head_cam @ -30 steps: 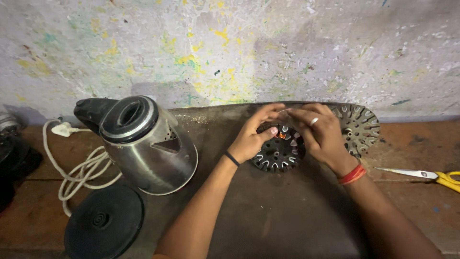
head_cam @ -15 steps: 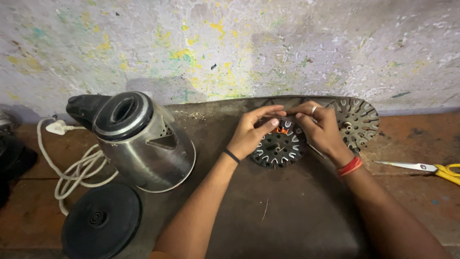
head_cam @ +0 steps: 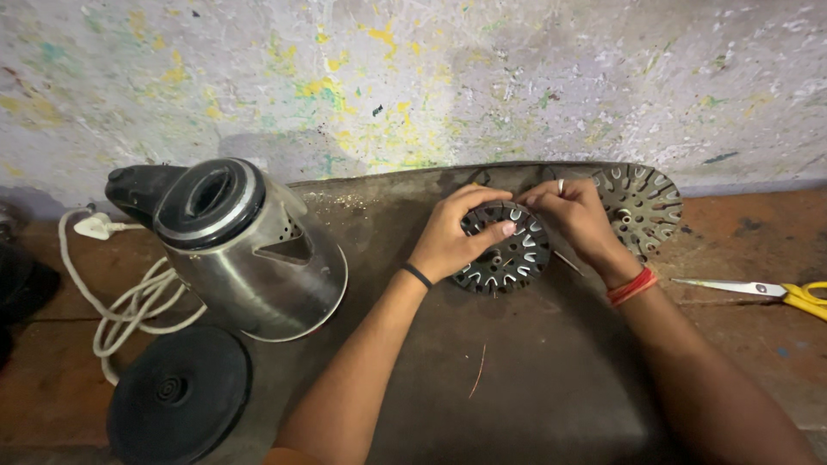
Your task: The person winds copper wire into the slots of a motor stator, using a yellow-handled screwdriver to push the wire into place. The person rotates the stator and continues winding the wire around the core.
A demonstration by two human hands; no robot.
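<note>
Both hands, left hand [head_cam: 452,241] and right hand [head_cam: 579,220], curl closed around the slotted metal disc [head_cam: 504,254] on the desk [head_cam: 517,379], steadying it. Beyond the disc lies a second disc [head_cam: 642,207]; kettle [head_cam: 233,250] stands left.

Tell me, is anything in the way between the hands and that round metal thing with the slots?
No. Both the left hand and the right hand already touch the slotted round metal disc, fingers on its top edge. The second slotted disc lies apart, behind the right hand.
</note>
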